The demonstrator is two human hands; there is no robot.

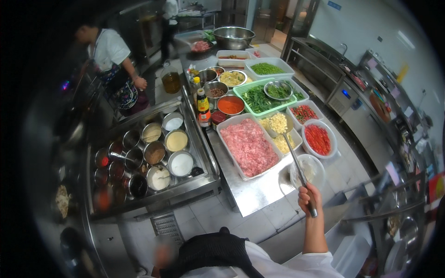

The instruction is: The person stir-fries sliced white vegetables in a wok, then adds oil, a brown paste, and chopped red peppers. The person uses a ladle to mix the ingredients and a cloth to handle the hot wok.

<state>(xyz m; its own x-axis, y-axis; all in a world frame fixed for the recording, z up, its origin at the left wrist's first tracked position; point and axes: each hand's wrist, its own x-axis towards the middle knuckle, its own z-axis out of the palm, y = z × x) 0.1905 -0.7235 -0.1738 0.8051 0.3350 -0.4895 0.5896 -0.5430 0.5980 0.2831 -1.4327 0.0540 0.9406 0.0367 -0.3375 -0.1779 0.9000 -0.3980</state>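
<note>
My right hand (pixel 308 201) grips the wooden-ended handle of a long metal ladle (pixel 295 156). The ladle's bowl is heaped with minced garlic (pixel 279 123) and sits over a white tub of chopped garlic (pixel 283 143). Left of it is a plastic tub of raw minced meat (pixel 248 146). To the right, chopped red chilies fill a round tub (pixel 317 139). Below that stands a clear bowl (pixel 309 172), partly behind the ladle handle. My left hand (pixel 165 252) is low beside my dark apron, blurred, so its fingers and any contents cannot be made out.
A seasoning station (pixel 205 179) with several metal pots stands left of the steel table (pixel 248 196). Sauce bottles (pixel 202 107), a green basket of cut greens (pixel 250 99) and a large steel basin (pixel 234 37) stand farther back. A person (pixel 113 62) is at the left; another stands behind.
</note>
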